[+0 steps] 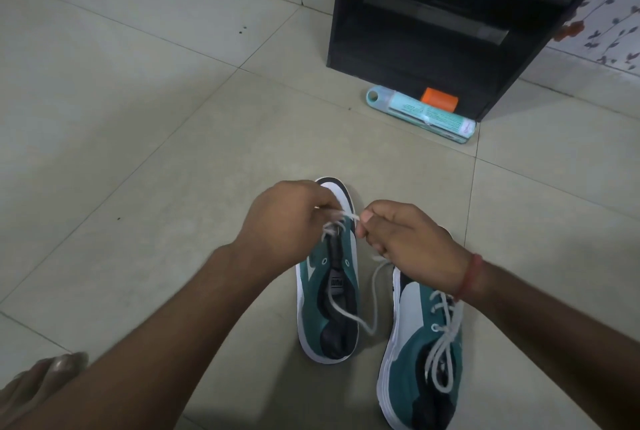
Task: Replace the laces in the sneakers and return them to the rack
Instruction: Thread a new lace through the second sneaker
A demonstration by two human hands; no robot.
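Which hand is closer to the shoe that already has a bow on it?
The right hand. It hangs just above the toe end of the tied sneaker, its wrist over the laces. The left hand is farther off, over the toe of the other sneaker.

Pale tiled floor (145, 90) with grey grout lines. Black open cabinet (349, 14) stands at rear. Floral-patterned wall (616, 21) adjoins it at right.

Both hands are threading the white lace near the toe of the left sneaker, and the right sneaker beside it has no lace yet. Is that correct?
Not quite. In the head view the right sneaker is already laced with a bow. The rest holds: the left hand and right hand pinch the white lace near the toe of the left sneaker.
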